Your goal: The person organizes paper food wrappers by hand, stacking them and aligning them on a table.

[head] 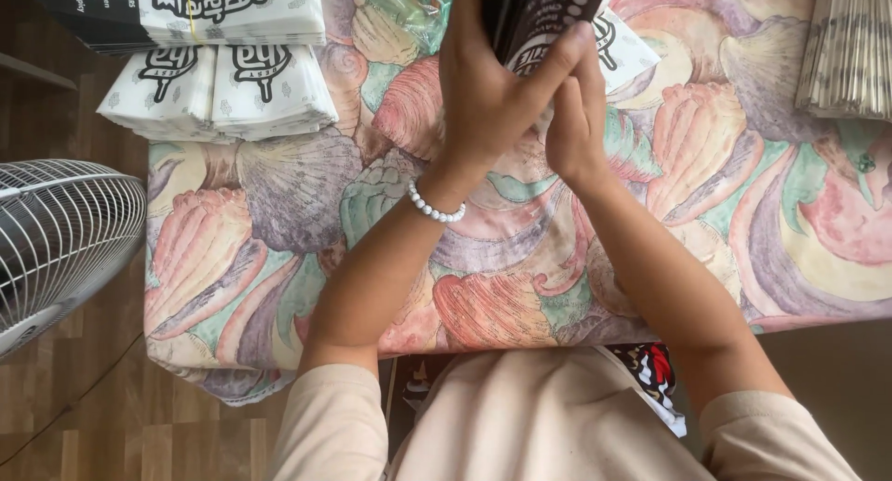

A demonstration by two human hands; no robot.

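My left hand (488, 95) and my right hand (574, 118) are both raised over the table and close together around a dark printed paper pack (539, 7) with white dots, held upright at the top of the view. A white bead bracelet (435, 208) circles my left wrist. The left thumb lies across the pack's lower edge. A white printed packet (632, 49) shows just behind my right hand.
The table wears a cloth with a pastel seashell pattern (279, 211). Stacks of white printed paper packets (223, 91) lie at the far left, a pile of folded patterned paper (850, 44) at the far right. A white fan (56, 239) stands left of the table.
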